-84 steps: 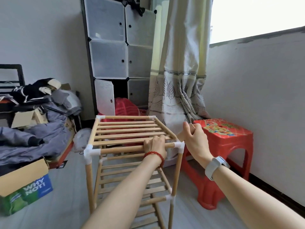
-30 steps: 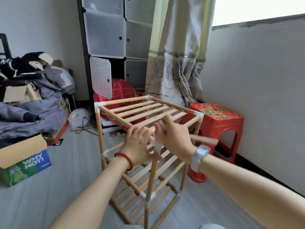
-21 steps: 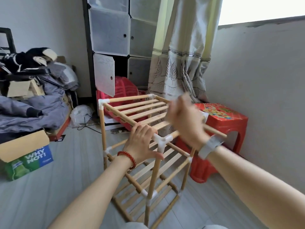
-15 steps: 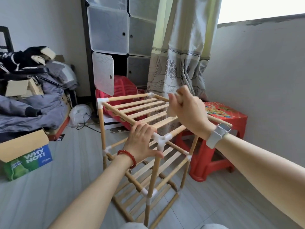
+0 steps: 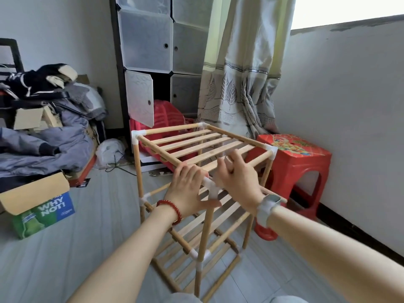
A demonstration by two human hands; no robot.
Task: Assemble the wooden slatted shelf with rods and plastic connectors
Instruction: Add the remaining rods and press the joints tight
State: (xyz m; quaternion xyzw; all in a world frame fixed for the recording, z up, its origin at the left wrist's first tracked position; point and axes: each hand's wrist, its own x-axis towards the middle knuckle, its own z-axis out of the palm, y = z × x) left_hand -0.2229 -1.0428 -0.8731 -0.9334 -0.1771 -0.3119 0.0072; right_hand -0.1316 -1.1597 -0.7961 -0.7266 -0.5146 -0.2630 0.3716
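— At the near top corner of the wooden shelf [image 5: 203, 169], what is held, and how?

— The white plastic connector [image 5: 210, 186] is flanked by both hands. The left hand [image 5: 188, 189] is laid over the near-left top rod [image 5: 157, 148], fingers curled across it and the thumb stretched under toward the near upright rod [image 5: 202, 248]. The right hand [image 5: 236, 182] is blurred; its fingers are bent over the rail running right from the corner, but whether that rail is truly clasped or only pressed cannot be told. A loose rod appears to lie under the right wrist, though its hold is hidden.

— How is the shelf likely to handle?

— It is judged light and fairly stiff, yet prone to rack at the push-fit joints. It is best taken by the rods close to a connector, never by the thin slats [image 5: 192, 143], which are likely to flex or crack.

— Where is it placed, and how does it look?

— It is stood upright on the grey floor [image 5: 91, 237], just beside a red plastic stool [image 5: 299, 162] at the right, with a curtain [image 5: 238, 84] and a cube cabinet [image 5: 157, 51] behind. Three slatted tiers of pale wood are seen, joined at each corner by white fittings.
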